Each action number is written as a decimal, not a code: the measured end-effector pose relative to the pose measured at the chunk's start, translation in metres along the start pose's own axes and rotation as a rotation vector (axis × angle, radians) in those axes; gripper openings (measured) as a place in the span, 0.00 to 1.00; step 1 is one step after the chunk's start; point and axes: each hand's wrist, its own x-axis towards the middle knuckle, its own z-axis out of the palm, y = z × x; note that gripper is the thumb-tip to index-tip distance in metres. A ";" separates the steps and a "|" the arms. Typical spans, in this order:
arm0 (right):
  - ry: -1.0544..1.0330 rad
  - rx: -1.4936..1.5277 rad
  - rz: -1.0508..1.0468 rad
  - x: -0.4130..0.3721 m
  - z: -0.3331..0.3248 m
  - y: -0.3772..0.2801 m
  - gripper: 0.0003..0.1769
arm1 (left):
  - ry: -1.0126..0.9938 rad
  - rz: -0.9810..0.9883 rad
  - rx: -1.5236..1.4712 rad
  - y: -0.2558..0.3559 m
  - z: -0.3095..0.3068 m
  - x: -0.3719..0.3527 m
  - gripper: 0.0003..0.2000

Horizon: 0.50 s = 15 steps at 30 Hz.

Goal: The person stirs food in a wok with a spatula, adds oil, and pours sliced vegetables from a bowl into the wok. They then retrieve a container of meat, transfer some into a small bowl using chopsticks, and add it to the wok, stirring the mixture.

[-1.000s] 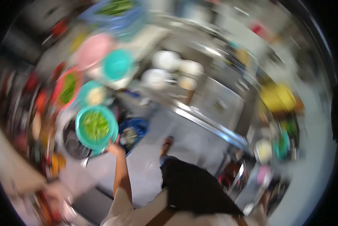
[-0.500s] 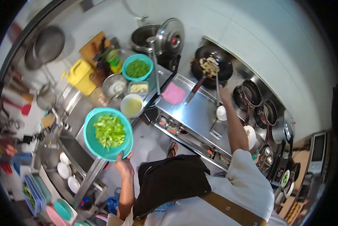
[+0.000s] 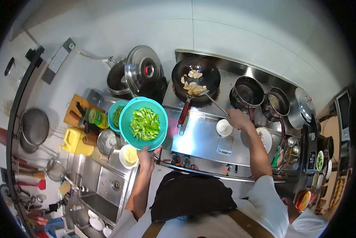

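the left hand [image 3: 146,158] has fingers curled, holding the green basin [image 3: 124,127] at its six o'clock. the right hand [image 3: 240,119] is closed around the spatula [image 3: 217,106], which runs toward ten o'clock. the wok [image 3: 179,81], nearer to this hand, lies at the basin's one o'clock.

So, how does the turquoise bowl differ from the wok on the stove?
The bowl is turquoise; the wok is black. The left hand holds the bowl up, while the wok sits on the stove. The bowl has green slices; the wok has pale pieces. Both are round and hold food.
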 end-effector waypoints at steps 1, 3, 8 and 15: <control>0.017 0.004 0.008 0.006 0.001 0.001 0.14 | 0.003 0.005 -0.005 0.007 0.011 0.006 0.18; -0.028 -0.103 -0.087 0.037 0.019 0.009 0.14 | -0.037 0.011 -0.006 0.012 0.019 0.029 0.18; 0.278 0.199 -0.069 0.109 0.083 -0.009 0.17 | -0.073 -0.062 -0.013 0.013 0.027 0.062 0.20; 0.324 0.253 0.076 0.150 0.087 -0.012 0.14 | -0.168 -0.066 0.103 0.017 0.041 0.122 0.19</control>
